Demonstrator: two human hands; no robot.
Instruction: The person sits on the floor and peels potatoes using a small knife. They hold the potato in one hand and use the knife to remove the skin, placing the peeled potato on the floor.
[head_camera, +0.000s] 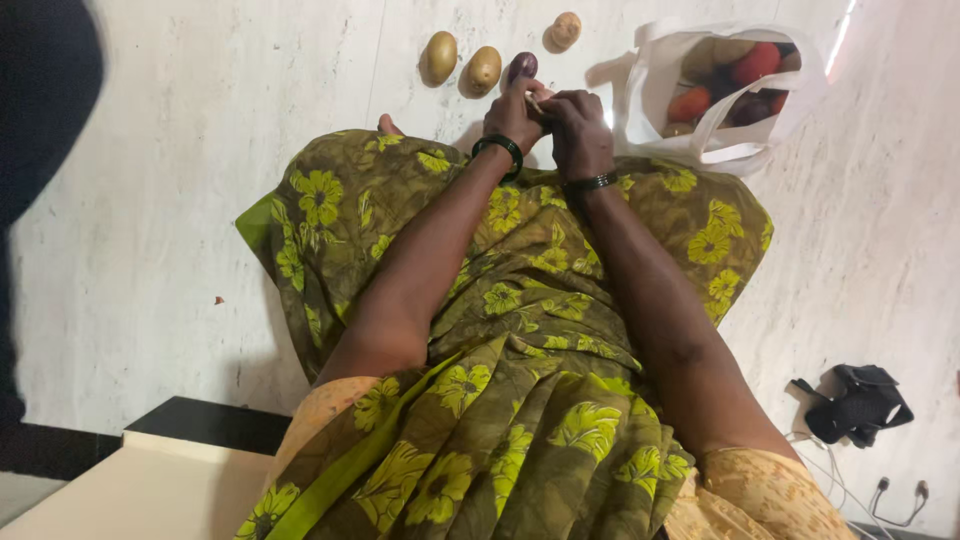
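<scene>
My left hand and my right hand meet over my lap, just past the hem of my green flowered garment. Together they pinch a small pale thing; what it is cannot be made out. On the floor just beyond the fingers lies a small purple vegetable. Two yellowish potatoes lie to its left, and a brown one sits further off. A dark bangle circles the left wrist, a thin dark band the right.
A white bag stands open at the upper right with red, brown and dark vegetables inside. A black pouch and white cables lie at the lower right. A dark shape fills the left edge. Pale marble floor surrounds me.
</scene>
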